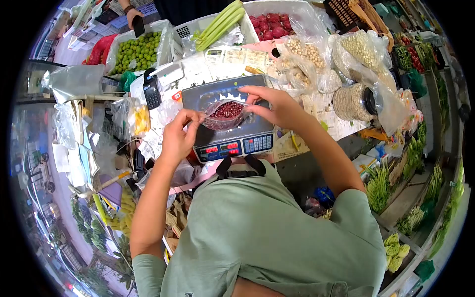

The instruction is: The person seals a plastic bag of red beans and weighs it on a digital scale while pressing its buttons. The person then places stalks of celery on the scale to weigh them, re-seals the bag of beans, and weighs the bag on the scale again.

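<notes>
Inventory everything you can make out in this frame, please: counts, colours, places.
clear bag: one, transparent, over the scale
beans: uncountable, dark red, inside the bag
scale: one, grey, on the table
handset: one, black, left of the scale
round fruit: many, green, upper left
stalks: one bunch, green, top centre
jar: one, clear, black-lidded, right
co-worker's hand: one, top left
Smaller background goods: too blurred to count
shirt: one, green, bottom
left hand: one, bare, bag's left edge
right hand: one, bare, bag's right edge

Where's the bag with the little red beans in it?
In the head view, the bag of red beans is near the middle, over the scale, between the left hand and right hand.
</notes>
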{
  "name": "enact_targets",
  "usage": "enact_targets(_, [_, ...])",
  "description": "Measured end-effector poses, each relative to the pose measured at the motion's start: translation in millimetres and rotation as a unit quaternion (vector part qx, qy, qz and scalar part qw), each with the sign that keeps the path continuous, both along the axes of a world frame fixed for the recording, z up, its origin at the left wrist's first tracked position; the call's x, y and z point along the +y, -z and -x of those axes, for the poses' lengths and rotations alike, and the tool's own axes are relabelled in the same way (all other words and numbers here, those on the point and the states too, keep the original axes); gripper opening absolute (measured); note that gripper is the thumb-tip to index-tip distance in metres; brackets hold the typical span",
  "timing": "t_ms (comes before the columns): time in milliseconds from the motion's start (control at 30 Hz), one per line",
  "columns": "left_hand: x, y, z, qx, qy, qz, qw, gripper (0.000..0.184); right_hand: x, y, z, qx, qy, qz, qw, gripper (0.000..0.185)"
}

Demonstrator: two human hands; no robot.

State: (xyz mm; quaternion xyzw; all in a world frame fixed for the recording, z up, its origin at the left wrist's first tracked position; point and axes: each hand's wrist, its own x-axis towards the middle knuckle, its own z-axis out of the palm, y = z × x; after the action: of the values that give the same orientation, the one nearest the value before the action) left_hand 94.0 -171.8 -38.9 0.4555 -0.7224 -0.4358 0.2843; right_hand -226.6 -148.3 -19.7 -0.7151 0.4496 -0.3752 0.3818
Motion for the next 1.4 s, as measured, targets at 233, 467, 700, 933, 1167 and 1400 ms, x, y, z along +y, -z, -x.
enact_targets(233, [-2.9,-0.3,1.2,-0.085,0.019,0.146,0.985,0.018,-1.3,36.3,3.9,0.010,0.014,0.081,0.997,0.013])
enact_targets(467, [-8.6,-1.9,13.5,-0.063,-0.001,0.065,0.996,0.021,1.4,51.7,-5.1,-0.070,0.063,-0.013,0.995,0.013])
enact_targets(700, [-31.4,-43.7,84.4,-0.154,0.166,0.206,0.952,0.026,-2.4,46.7,-10.8,-0.102,0.065,-0.030,0.992,0.012])
enact_targets(933, [-32.7,-27.8,96.2,-0.140,0.147,0.181,0.962,0.011,1.3,59.6,-5.9,-0.117,0.091,0.002,0.989,0.011])
enact_targets(1167, [-27.8,-26.6,103.8,-0.147,0.114,0.197,0.963,0.009,-1.1,61.8,-10.5,-0.109,0.109,0.042,0.987,0.008])
enact_targets(1400, [-25.0,-23.7,108.5,-0.154,0.119,0.261,0.945,0.011,-3.6,58.3,-8.1,-0.083,0.088,0.098,0.988,0.008])
